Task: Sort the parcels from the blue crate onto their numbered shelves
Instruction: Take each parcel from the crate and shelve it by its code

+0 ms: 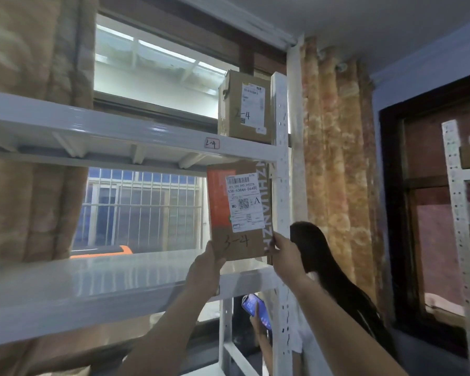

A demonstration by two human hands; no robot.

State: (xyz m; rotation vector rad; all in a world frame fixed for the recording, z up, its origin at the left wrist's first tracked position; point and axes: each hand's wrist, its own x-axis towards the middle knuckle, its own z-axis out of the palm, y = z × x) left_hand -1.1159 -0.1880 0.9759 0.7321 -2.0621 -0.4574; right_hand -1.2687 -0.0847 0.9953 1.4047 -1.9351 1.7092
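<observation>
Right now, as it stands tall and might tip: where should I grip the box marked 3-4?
Low on both side edges, coming from the front, as the left hand and right hand do. The box marked 3-4 stands upright, its top close under the upper shelf, the post close on its right.

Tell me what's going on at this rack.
A person is standing a parcel marked 3-4 upright at the right end of a white shelf. The left hand grips its lower left corner and the right hand pinches its lower right edge. The shelf above has a tag reading 2-4 and holds a parcel marked 2-4. A second person stands beside the rack holding a phone.
</observation>
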